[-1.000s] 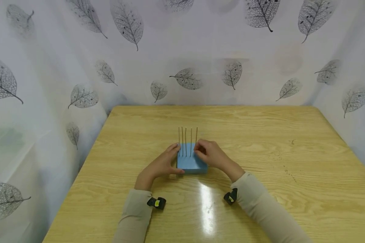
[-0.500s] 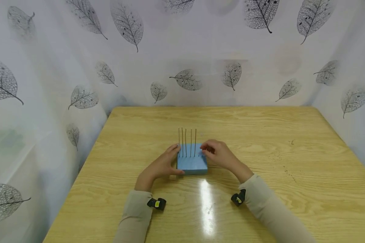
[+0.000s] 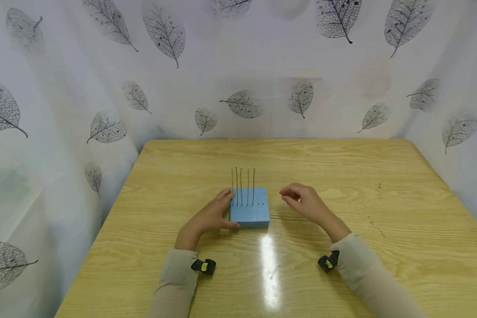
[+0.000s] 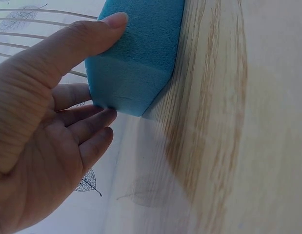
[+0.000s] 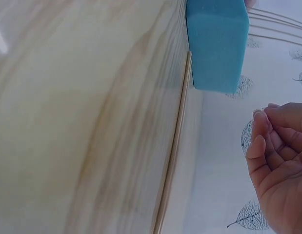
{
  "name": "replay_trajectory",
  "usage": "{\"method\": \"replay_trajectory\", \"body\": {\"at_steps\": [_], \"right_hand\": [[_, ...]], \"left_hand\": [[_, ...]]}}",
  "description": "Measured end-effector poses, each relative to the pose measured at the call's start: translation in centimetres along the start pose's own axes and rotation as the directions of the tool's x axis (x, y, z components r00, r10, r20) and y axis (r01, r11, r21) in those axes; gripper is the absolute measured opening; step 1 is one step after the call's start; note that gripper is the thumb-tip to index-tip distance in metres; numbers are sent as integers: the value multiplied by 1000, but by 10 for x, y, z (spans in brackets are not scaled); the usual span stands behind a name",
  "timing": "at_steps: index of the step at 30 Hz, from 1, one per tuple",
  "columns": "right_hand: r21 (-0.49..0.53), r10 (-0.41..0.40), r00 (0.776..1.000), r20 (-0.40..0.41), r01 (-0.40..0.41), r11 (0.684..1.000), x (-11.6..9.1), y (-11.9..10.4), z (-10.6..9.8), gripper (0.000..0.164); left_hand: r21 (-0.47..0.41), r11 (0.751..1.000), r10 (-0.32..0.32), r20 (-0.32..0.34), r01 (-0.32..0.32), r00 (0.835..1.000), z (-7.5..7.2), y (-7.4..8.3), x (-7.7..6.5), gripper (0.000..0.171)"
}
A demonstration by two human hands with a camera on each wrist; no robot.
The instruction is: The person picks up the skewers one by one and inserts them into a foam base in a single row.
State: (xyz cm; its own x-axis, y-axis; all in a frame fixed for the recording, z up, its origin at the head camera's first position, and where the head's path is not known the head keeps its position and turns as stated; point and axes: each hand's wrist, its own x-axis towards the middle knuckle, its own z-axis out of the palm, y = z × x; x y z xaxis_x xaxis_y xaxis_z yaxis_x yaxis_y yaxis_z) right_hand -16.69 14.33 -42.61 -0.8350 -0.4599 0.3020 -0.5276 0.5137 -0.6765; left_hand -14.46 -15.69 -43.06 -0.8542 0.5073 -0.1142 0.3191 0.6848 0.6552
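Observation:
My left hand (image 3: 208, 216) grips the left side of a blue foam block (image 3: 249, 215), thumb at the front face and fingers at the side and back. Several thin brown sticks (image 3: 241, 185) stand upright in a row in the block. Right of that row, two small dark holes (image 3: 260, 203) show in its top. My right hand (image 3: 307, 204) hovers right of the block, apart from it; its fingers curl loosely and hold nothing visible. Below that hand, thin sticks (image 5: 175, 141) lie on the table beside the block, one end close to it.
The wooden table (image 3: 175, 168) spreads around the block. A white curtain (image 3: 262, 48) printed with leaves hangs behind the table and along both sides. Each wrist carries a black strapped camera (image 3: 204, 266).
My right hand has let go of the rightmost standing stick and moved right, off the block. That stick leaned slightly before and now stands straighter. My left hand keeps its grip.

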Motion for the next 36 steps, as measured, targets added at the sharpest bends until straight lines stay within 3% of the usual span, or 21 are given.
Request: {"method": "replay_trajectory", "body": {"at_steps": [16,30,36], "right_hand": [[-65,65,997,-42,-68,996,-25,18,-31,11],[-116,115,993,-35,-119,986,-44,30,-50,12],[-122,190,982,4,-188,975,-51,34,-59,12]], "left_hand": [[-3,1000,-8,0,8,1000,1,0,0,98],[20,1000,-6,0,6,1000,1,-1,2,99],[6,1000,-9,5,9,1000,0,0,2,99]]}}
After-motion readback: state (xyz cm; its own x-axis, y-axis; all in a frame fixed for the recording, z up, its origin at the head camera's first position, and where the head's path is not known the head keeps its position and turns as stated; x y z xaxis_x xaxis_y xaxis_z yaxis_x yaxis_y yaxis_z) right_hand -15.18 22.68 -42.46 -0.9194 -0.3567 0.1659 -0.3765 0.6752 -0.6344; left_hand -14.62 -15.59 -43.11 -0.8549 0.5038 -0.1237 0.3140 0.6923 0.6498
